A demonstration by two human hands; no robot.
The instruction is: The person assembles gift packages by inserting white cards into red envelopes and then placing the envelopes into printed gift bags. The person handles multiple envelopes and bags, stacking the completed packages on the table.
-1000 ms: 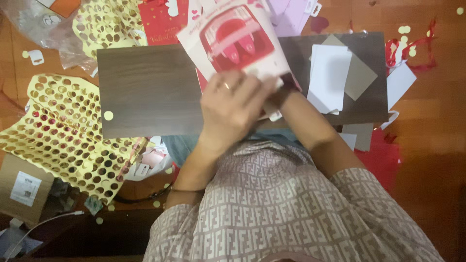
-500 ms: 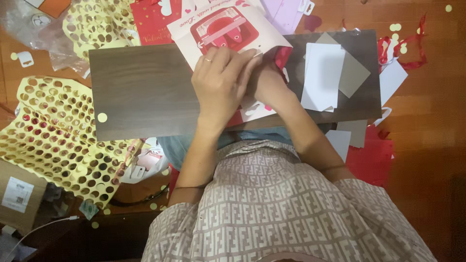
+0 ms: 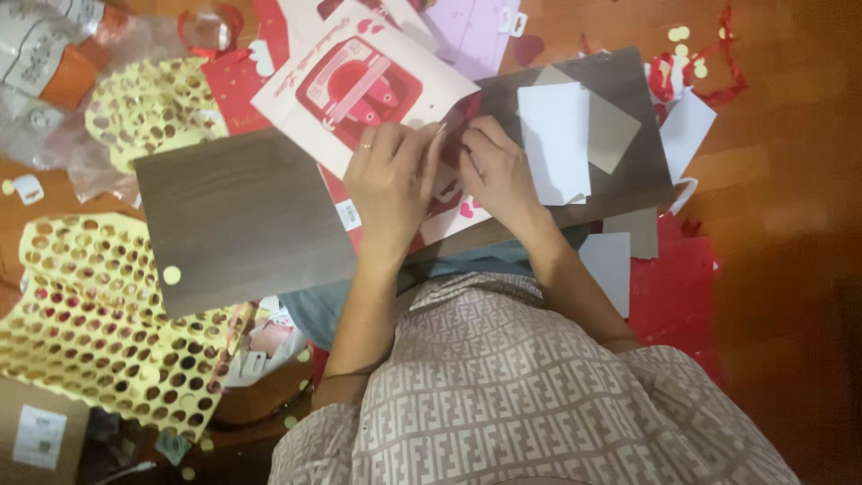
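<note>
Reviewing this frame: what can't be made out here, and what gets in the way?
Head view only.
- What the fingertips pinch: hidden between the left hand and right hand.
- Lower part of the pink-and-red card: covered by both hands.
- Near edge of the dark wooden board: behind the forearms.
- Plastic bag: cut off at the top-left edge.
- Small label on the cardboard box: too small.
</note>
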